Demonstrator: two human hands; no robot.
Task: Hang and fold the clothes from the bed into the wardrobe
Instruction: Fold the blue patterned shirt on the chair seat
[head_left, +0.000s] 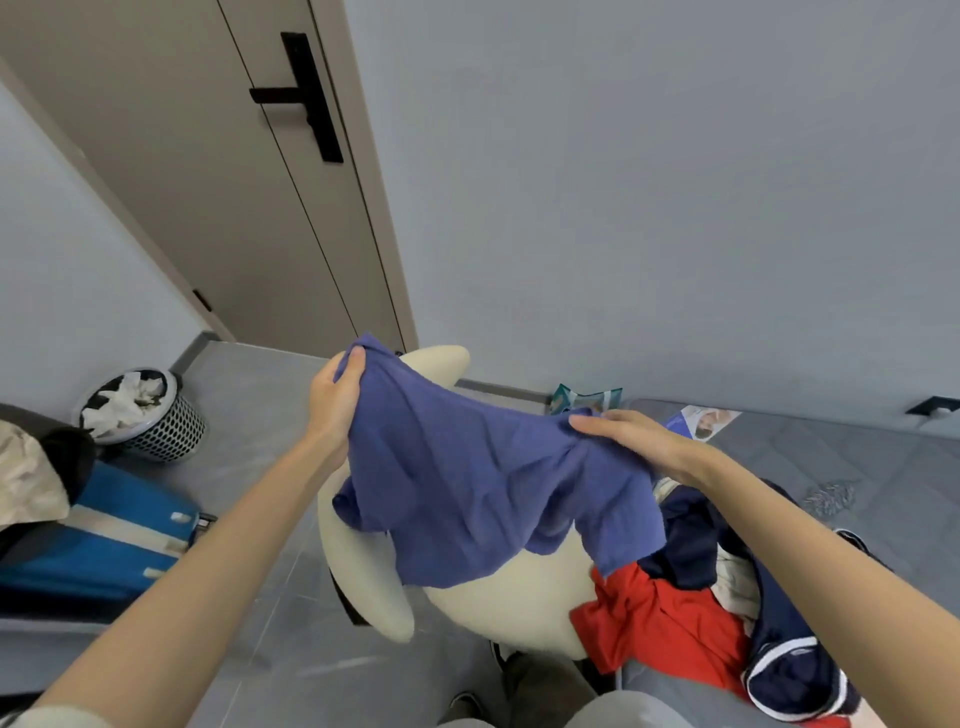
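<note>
A blue-purple T-shirt (467, 478) hangs in the air in front of me, held by both hands. My left hand (335, 400) grips its upper left corner with the thumb over the cloth. My right hand (628, 436) holds the upper right edge, fingers lying across the fabric. Below and to the right, a red garment (665, 623) and a navy garment with white trim (779, 660) lie in a heap on the grey bed (831, 457).
A cream curved chair (498, 597) stands under the shirt. A mesh waste bin (140, 410) full of paper sits at the left wall. A blue suitcase (104, 540) lies at lower left. A closed door (249, 182) with a black handle is behind. Packets (587, 400) lie on the bed's far edge.
</note>
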